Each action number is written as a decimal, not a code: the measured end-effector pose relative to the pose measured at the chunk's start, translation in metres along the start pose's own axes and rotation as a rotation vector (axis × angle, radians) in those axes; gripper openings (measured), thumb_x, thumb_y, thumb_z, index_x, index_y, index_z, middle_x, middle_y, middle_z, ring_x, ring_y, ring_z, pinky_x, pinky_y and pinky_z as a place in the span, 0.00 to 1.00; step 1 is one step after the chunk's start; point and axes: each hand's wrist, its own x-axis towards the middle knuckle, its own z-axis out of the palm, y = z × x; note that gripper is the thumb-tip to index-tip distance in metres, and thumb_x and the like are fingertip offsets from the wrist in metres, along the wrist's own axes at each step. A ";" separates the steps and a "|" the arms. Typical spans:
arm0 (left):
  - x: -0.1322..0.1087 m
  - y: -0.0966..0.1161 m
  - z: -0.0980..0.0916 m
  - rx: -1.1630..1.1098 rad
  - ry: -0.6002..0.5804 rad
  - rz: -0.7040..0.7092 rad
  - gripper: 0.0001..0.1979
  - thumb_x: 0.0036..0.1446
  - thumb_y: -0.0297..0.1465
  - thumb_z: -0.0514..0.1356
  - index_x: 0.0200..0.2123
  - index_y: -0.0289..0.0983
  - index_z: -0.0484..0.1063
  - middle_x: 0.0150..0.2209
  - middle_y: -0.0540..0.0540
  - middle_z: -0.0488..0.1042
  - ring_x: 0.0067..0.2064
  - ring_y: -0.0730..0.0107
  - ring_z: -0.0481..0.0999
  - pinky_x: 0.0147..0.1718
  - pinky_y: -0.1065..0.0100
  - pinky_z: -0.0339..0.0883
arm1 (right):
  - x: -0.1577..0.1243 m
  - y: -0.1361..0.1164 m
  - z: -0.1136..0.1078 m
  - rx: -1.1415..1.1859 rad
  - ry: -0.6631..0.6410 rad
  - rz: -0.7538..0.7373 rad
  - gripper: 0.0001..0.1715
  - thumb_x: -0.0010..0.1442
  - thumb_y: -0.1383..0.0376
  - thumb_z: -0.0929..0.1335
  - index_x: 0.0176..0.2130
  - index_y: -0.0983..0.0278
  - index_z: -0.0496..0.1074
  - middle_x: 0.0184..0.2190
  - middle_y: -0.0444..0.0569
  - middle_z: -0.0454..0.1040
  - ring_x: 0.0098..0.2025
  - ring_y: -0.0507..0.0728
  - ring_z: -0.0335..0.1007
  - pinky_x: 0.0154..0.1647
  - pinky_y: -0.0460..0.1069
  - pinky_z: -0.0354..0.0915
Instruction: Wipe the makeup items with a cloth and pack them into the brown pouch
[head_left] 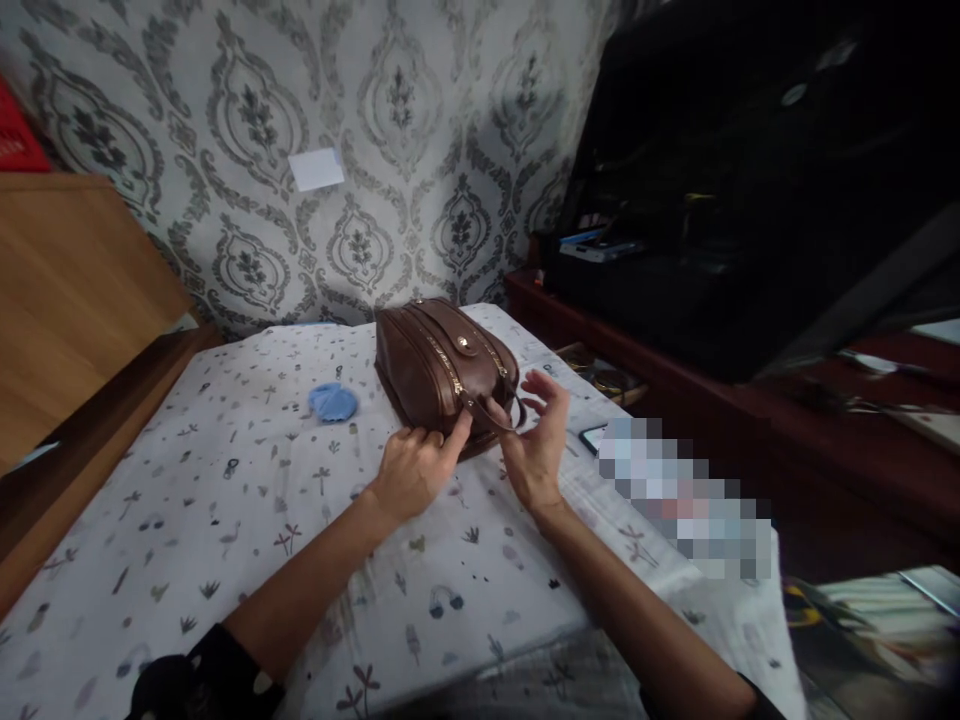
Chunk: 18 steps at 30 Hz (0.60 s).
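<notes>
A brown leather bag (427, 365) with gold zippers and a strap along its top sits on the patterned white cloth (262, 520). At the bag's near end, my left hand (420, 465) has its fingers curled and its index finger or thumb touching the zipper end. My right hand (536, 440) is at the near right end of the bag, its thumb and a finger at a small brown loop, the other fingers apart and raised. Whether the left fingers pinch the zipper tab is too small to tell.
Left of the bag lies a crumpled blue cloth (332, 402). A phone (595, 438) edge and a blurred-out item lie on the right side. Wooden furniture (75, 300) stands at left, a large black screen (720, 180) at right, a papered wall behind.
</notes>
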 end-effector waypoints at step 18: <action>0.015 -0.007 -0.019 -0.048 0.407 0.104 0.08 0.62 0.25 0.60 0.45 0.35 0.73 0.35 0.42 0.78 0.39 0.62 0.77 0.42 0.62 0.67 | 0.001 0.011 0.014 0.406 -0.130 0.536 0.40 0.50 0.41 0.75 0.51 0.62 0.65 0.48 0.56 0.75 0.51 0.64 0.73 0.54 0.60 0.69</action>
